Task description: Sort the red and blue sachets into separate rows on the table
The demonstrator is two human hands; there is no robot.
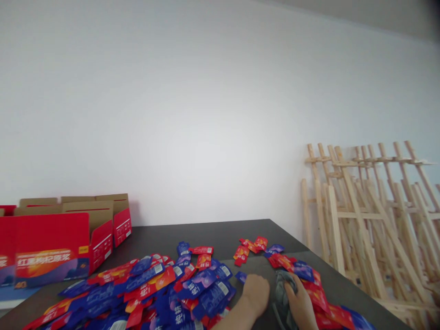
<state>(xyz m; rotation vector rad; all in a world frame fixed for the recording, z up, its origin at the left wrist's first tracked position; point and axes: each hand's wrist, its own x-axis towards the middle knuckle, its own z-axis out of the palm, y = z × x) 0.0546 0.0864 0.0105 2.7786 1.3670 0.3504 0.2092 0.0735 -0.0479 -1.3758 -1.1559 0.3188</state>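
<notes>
My left hand is closed low over the dark table, its knuckles toward the far side. What its curled fingers hold, if anything, is hidden. The end of a blue packet shows right beside its far-left edge. Close by, my right hand grips a crumpled grey cloth, thumb on top. A large heap of blue and red packets lies left of my left hand. Another row of red and blue packets runs along the right of my right hand.
Open red cardboard boxes with brown flaps stand at the table's left. A few loose red packets lie farther back on the black tabletop. Wooden easel-like frames lean against the white wall, beyond the table's right edge.
</notes>
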